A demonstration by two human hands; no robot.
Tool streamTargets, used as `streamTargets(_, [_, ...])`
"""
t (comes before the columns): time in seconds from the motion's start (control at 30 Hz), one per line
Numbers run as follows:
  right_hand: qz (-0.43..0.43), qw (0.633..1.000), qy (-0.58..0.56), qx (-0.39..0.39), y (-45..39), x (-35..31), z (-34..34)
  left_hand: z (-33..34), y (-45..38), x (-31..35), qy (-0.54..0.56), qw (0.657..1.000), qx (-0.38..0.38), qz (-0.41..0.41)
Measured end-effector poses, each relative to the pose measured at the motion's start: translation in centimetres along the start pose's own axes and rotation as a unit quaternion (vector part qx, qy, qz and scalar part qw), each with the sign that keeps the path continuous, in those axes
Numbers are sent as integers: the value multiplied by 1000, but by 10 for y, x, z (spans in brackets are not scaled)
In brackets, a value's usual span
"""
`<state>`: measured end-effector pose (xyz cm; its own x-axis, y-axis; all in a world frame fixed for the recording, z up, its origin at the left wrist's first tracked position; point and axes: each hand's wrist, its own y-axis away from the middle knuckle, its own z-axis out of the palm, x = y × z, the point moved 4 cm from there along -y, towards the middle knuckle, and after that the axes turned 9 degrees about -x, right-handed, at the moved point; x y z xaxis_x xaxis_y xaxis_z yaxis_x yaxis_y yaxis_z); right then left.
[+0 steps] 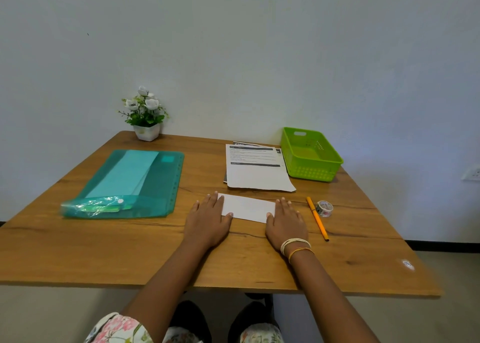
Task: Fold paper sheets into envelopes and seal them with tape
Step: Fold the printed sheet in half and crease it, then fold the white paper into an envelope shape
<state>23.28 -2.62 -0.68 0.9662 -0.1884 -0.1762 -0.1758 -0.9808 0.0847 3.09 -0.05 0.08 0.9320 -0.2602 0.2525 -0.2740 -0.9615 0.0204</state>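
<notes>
1. Floral-print lap (119, 329) lowest in view, under the wooden table (130, 251); pale wall behind.
2. Left hand (207, 218) and right hand (285, 220) lie flat, fingers straight, pressing opposite ends of the folded white paper (246, 207).
3. Right of right hand: orange pen (317, 218), tape roll (324, 208) just beside it.
4. Beyond hands: printed sheets (257, 171), green basket (310, 154).
5. Left of left hand: teal folder (135, 184); potted flowers (145, 114) farther back.

Wooden table (130, 251) with folder (145, 184), papers (255, 176), basket (311, 171), pen (318, 219), tape (324, 208).
</notes>
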Motion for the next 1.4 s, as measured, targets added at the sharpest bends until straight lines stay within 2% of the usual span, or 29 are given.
streamTargets(0.1, [4,999,-10,38,5,-4,-4,1,0,2,-14,1000,-12,-1])
streamTargets(0.17, [-64,996,-7,62,8,-13,-7,1,-1,3,-25,999,-19,-2])
streamTargets(0.27, [-148,989,-2,18,9,-24,-5,2,-3,4,-35,999,-30,-2])
streamTargets(0.33, [-144,990,-1,-3,4,-23,-5,1,-4,5,-37,999,-35,1])
streamTargets(0.5, [-122,992,7,4,-2,-26,-7,0,-4,4,-30,999,-38,2])
streamTargets(0.63, [-116,993,9,5,0,-26,-6,-3,1,3,-4,1000,-14,3])
streamTargets(0.73, [-123,991,-2,43,6,-29,-9,-5,8,3,16,1000,13,15])
streamTargets(0.8, [-140,987,-6,77,15,-37,-12,-11,14,1,20,998,55,27])
streamTargets(0.97, [-207,972,-58,96,31,-83,-6,-30,31,-25,-25,991,128,31])
streamTargets(1.2, [-276,951,-114,84,33,-163,3,-55,58,-100,-54,973,215,-64])
streamTargets(1.27, [-285,948,-117,79,30,-174,5,-57,63,-117,-55,971,195,-126])
streamTargets(1.33, [-284,948,-120,75,26,-179,6,-52,65,-128,-32,974,137,-179])
streamTargets(1.4, [-280,949,-124,70,23,-180,7,-47,63,-130,-17,975,103,-196])
